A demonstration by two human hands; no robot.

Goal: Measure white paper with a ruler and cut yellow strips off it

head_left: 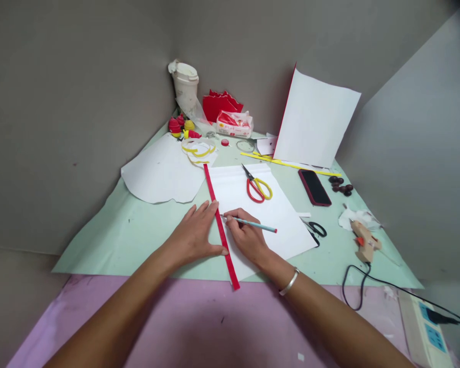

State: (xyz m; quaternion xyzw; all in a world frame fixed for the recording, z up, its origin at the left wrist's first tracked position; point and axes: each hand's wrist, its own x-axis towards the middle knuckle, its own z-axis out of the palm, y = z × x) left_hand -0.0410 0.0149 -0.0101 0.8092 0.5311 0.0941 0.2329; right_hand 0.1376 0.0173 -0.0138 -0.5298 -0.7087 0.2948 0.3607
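A long red strip (pixel 230 264) lies along the left edge of a white sheet of paper (pixel 279 225). My left hand (pixel 194 235) rests with its fingers spread, pressing the strip from its left side with fingertips and thumb. My right hand (pixel 249 236) is closed around a light blue pencil (pixel 258 225), its tip close to the strip's right edge. On the upper part of the sheet lie scissors (pixel 256 188) with one red and one yellow handle. Black-handled scissors (pixel 316 230) are partly hidden under the sheet's right edge.
A phone (pixel 315 187) and a glue gun (pixel 366 243) with its cord lie on the right. Behind stand a white folded board (pixel 316 120), a tissue pack (pixel 234 124) and a white container (pixel 186 84). A cut white paper (pixel 163 171) lies on the left.
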